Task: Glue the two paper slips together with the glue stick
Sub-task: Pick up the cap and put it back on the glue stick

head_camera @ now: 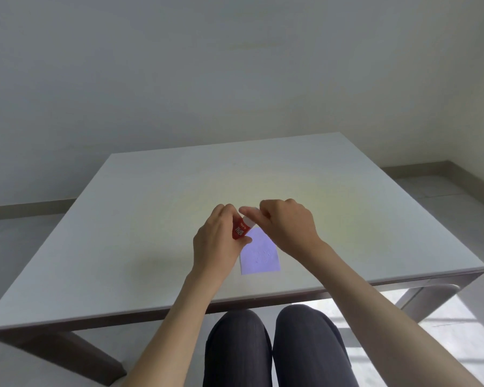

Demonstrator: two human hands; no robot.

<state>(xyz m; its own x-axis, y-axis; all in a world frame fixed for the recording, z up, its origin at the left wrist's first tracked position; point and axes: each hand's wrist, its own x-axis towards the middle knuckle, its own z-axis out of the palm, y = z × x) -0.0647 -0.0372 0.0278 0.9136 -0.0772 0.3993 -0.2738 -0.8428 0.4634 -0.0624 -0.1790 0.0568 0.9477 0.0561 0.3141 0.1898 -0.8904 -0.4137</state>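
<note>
A red glue stick with white lettering is held tilted above the table, with my left hand wrapped around its body. My right hand pinches its white upper end between thumb and fingers; whether this is the cap or the neck I cannot tell. Just below both hands a pale lilac paper slip lies flat on the white table. Faint marks show on its surface. Only one slip is visible as a separate sheet; a second one cannot be made out.
The table's near edge runs just above my knees in dark trousers. A plain wall stands behind the table, with a skirting board along the floor at right.
</note>
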